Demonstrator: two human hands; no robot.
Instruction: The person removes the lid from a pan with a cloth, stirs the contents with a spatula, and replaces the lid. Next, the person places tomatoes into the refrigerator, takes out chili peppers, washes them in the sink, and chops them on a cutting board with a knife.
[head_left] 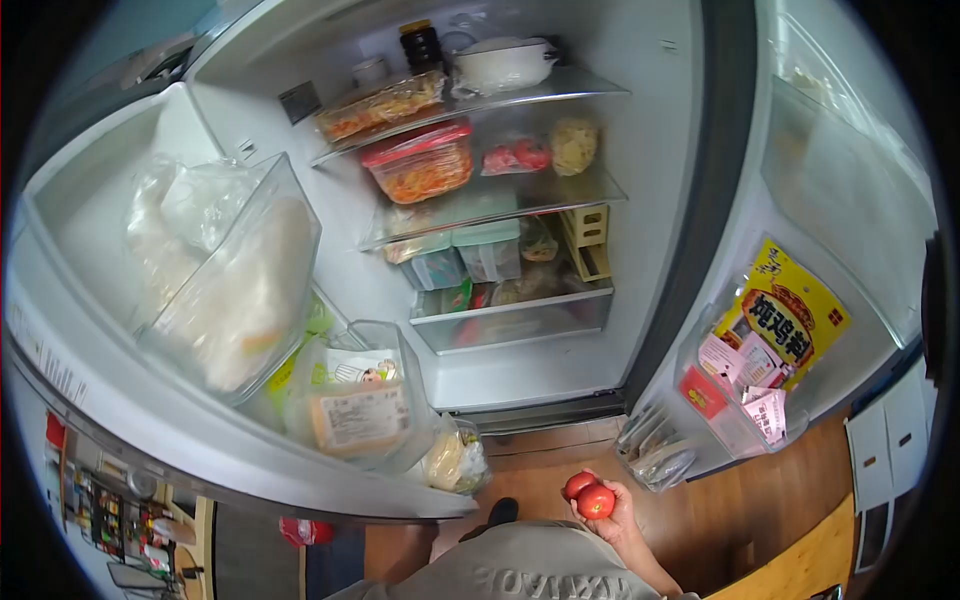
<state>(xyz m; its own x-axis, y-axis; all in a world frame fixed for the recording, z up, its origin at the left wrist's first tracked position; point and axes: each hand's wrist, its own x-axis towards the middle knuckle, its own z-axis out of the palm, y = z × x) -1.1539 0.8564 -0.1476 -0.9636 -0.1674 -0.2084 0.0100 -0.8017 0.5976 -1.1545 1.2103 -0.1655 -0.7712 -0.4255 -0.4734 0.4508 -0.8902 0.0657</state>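
At the lower left, small clutter [110,505] sits on a shelf, too blurred to name piece by piece. Above it, the left door [70,275] of the fridge stands open; a plastic bag [225,310] fills its upper bin, the contents veiled by film. A pack [360,418] in the bin below bears a label too small to read. The left hand is out of view, so its state I cannot tell. In the upper middle, a dark jar [421,48] and a white pot [505,66] stand on the top shelf; a red-lidded box [418,165] lies below. Tubs [487,252] farther down have murky contents. At the lower middle, right of centre, the right hand [622,512] grasps two tomatoes [597,501], the nearer partly covering the other. On the right, a yellow packet [800,312] is partly hidden by pink sachets [764,412]. A table [805,560] is cut off at the lower right.
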